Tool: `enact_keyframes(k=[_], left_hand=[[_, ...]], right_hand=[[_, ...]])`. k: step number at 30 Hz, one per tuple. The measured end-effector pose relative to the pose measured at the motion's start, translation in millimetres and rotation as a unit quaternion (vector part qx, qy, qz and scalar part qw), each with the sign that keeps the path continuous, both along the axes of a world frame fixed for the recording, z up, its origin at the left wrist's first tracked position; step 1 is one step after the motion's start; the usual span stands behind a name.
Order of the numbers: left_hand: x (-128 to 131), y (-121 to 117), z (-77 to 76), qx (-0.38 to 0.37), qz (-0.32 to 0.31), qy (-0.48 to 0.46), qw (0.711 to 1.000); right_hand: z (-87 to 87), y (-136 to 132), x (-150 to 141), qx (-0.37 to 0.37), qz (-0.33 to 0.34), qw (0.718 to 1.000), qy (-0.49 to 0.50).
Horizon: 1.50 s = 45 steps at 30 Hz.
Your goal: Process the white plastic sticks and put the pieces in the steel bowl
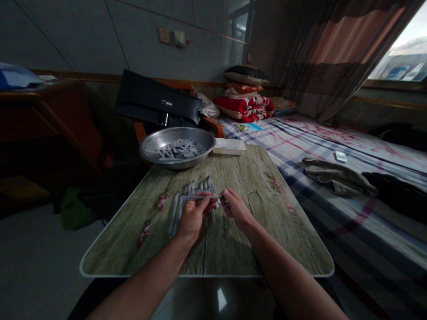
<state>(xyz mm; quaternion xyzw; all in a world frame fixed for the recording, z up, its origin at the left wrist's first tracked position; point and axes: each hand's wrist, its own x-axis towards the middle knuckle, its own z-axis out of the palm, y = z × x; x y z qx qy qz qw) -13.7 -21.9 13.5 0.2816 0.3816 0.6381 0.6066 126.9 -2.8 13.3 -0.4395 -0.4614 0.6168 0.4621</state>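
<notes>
Silver round metal bowl (178, 166) stands at the far left corner of the wood-patterned bench (263, 249); slim grey sticks (174, 212) lie nearer. Over these, left hand (193, 218) holds another stick (199, 197), right hand (236, 209) pinches with fingers its right end.

1. Basin (177, 165): bare metal, smooth, shiny.
2. Tubes (175, 209): look like smooth plastic, but too blurred to be sure of the finish.
3. Tabletop (230, 249): wood-grain face, low sheen, smooth pale edging.
4. Tray (229, 151): white plastic, smooth.
5. Monitor (150, 100): black plastic back, mostly matt.
6. Wall (83, 31): smooth tile, glossy near the corner.
7. Bedsheet (283, 149): cloth, matt, creased.
8. Curtain (336, 49): cloth, folded, soft sheen.
</notes>
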Motion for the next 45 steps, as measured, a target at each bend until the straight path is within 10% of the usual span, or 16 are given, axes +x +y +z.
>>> enact_keyframes(k=[45], left_hand=[[0, -2, 2.5, 0.017, 0.016, 0.019, 1.0]], right_hand=[[5.4, -3, 0, -0.047, 0.031, 0.998, 0.042]])
